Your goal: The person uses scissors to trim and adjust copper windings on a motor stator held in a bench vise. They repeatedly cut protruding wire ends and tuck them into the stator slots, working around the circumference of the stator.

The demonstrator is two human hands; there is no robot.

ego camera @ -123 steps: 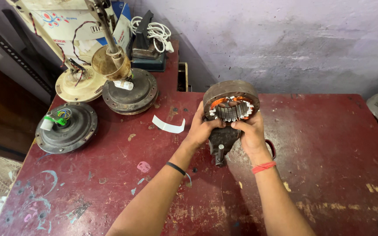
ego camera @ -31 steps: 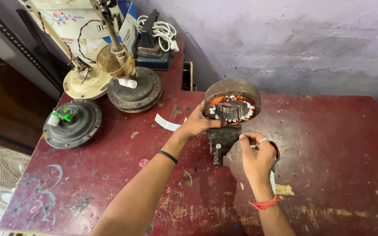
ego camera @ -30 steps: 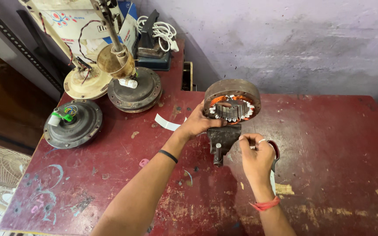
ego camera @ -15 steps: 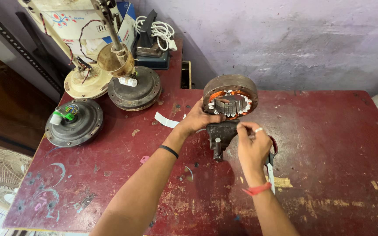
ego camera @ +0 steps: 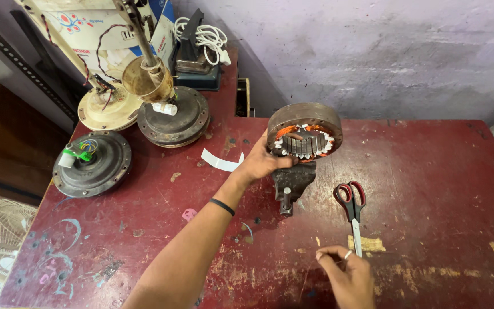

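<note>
Left hand (ego camera: 262,164): gripping stator (ego camera: 305,133) at its 8 o'clock edge | Right hand (ego camera: 345,274): fingers loosely curled, apparently empty, scissors (ego camera: 352,207) at 12 o'clock on tabletop (ego camera: 430,189).

The fan stator (ego camera: 305,133) is standing on edge in a small dark vise (ego camera: 293,180) near the middle of the red tabletop (ego camera: 430,171), its open face tilted toward the camera. It is a round, rust-brown metal ring showing orange-copper windings and pale insulation slips around a toothed steel core. The left hand (ego camera: 261,163) is gripping its left rim. The scissors (ego camera: 352,209), with red-and-black handles and pale blades, are lying flat just right of the vise, handles pointing away and blade tips pointing toward the right hand (ego camera: 347,274), which is hovering just beside those tips with fingers curled.
</note>
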